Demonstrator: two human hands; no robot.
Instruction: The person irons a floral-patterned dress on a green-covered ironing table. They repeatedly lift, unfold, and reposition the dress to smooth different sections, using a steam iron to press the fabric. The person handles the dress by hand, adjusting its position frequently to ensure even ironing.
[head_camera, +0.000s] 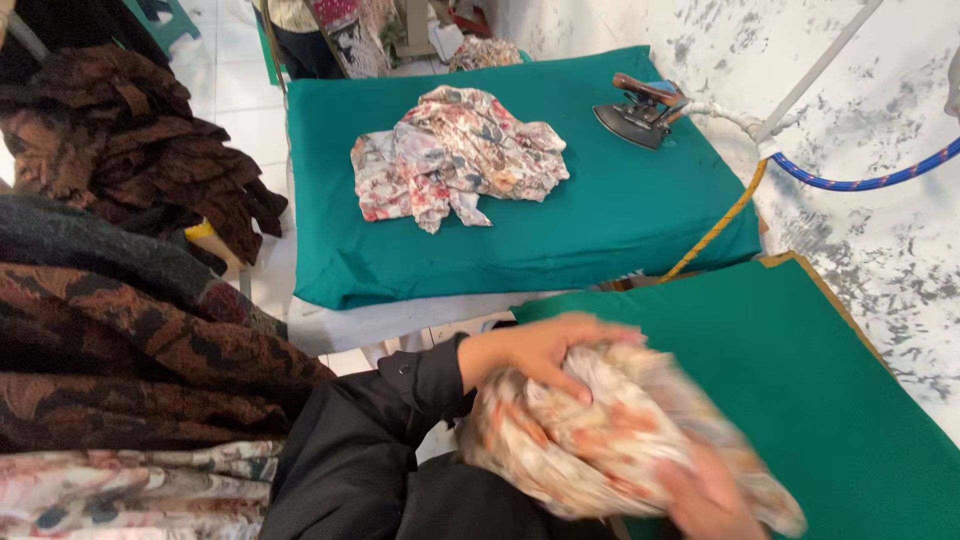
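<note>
Currently, left hand (535, 350) and right hand (705, 490) both grip a crumpled, soft floral cloth (610, 440) over the green padded desk (830, 400).

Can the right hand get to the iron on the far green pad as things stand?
Probably not right away: the right hand grips the bunched floral cloth, and the iron sits across a gap.

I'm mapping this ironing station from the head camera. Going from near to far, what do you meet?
Bunched floral cloth gripped by left hand and right hand → near green padded board → crumpled floral garment on the far green board → iron.
</note>
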